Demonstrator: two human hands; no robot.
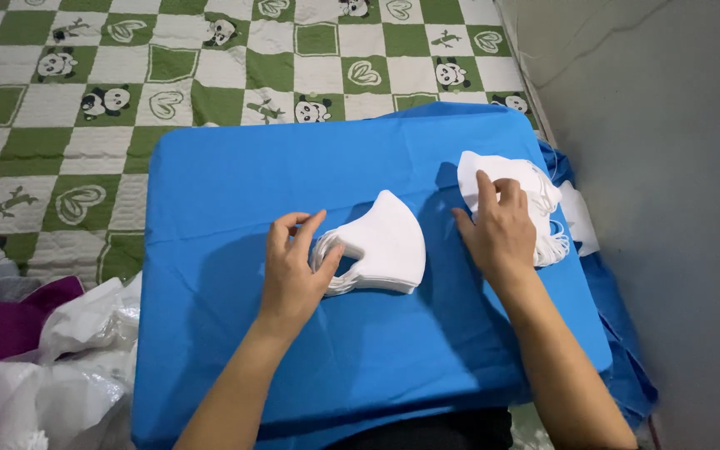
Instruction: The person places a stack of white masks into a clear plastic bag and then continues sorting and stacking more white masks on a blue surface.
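Touching L fingers: mask stack

Two stacks of white masks, one blue cloth.

left hand: bare, no ring, no glove | right hand: bare, no ring, no watch | forearms: both uncovered, no sleeves showing behind either wrist | nails short, plain
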